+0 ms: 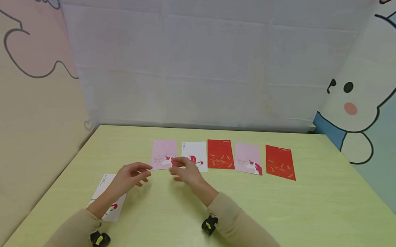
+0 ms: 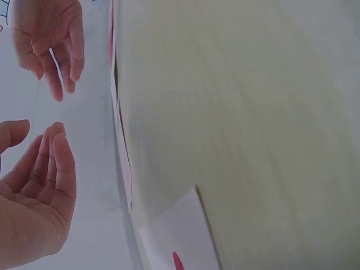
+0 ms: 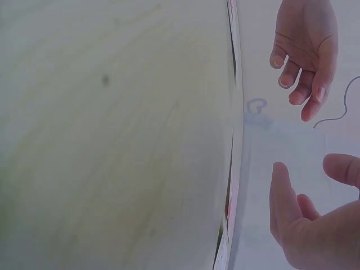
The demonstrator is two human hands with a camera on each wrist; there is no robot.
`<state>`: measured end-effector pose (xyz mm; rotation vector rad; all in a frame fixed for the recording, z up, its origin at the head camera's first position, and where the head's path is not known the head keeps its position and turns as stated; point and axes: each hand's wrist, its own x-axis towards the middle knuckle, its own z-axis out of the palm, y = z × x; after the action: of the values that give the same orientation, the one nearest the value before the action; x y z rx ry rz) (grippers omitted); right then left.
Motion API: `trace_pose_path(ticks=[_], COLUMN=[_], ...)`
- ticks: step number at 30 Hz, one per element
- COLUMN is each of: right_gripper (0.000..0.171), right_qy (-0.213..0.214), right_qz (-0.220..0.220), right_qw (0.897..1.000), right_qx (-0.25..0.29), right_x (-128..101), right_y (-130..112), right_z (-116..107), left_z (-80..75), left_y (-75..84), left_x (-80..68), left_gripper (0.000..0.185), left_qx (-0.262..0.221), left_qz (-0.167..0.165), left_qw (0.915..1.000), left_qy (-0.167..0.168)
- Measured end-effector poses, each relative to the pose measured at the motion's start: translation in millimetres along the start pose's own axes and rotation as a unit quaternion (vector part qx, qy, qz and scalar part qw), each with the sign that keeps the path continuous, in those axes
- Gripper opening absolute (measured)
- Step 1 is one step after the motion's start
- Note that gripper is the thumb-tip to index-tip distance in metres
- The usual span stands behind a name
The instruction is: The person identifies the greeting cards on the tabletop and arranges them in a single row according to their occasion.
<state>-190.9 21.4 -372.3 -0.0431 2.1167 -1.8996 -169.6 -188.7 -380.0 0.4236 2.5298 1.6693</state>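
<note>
Hands hover above the green table [image 1: 313, 217], close together but apart. The left hand [image 1: 130, 176] and the right hand [image 1: 186, 172] both have relaxed, loosely spread fingers and hold nothing. They are just in front of the pink card [image 1: 164, 154] and the white card [image 1: 194, 155], probably to reach this end of the row. Further right lie a red card [image 1: 220, 154], another pink card [image 1: 247, 158] and a second red card [image 1: 280, 162]. A separate white card [image 1: 110, 200] lies under the left forearm. Nothing blocks the row.
</note>
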Motion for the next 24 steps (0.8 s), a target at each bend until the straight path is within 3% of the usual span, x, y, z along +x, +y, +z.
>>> trace_pose_path(ticks=[7, 11, 18, 24], right_gripper=[0.037, 0.038, 0.038, 0.04], right_qy=[0.012, 0.014, 0.025, 0.038], right_qz=[0.006, 0.008, 0.019, 0.04], right_qw=[1.0, 1.0, 0.999, 0.998], right_qx=[-0.004, 0.002, 0.017, 0.017], right_x=[4, 8, 15, 21], right_y=[0, 2, 6, 7], right_z=[-10, -17, -28, -37], left_z=[12.1, 18.3, 28.9, 37.9], left_y=[6.8, 19.4, 10.5, 11.9], left_x=[8.6, 10.8, 26.2, 36.6], left_gripper=[0.032, 0.031, 0.036, 0.037], left_qx=[0.001, -0.014, -0.045, -0.066], left_qz=[-0.003, -0.014, -0.041, -0.078], left_qw=[1.0, 0.9998, 0.9981, 0.9947], left_qy=[-0.001, -0.004, -0.011, -0.008])
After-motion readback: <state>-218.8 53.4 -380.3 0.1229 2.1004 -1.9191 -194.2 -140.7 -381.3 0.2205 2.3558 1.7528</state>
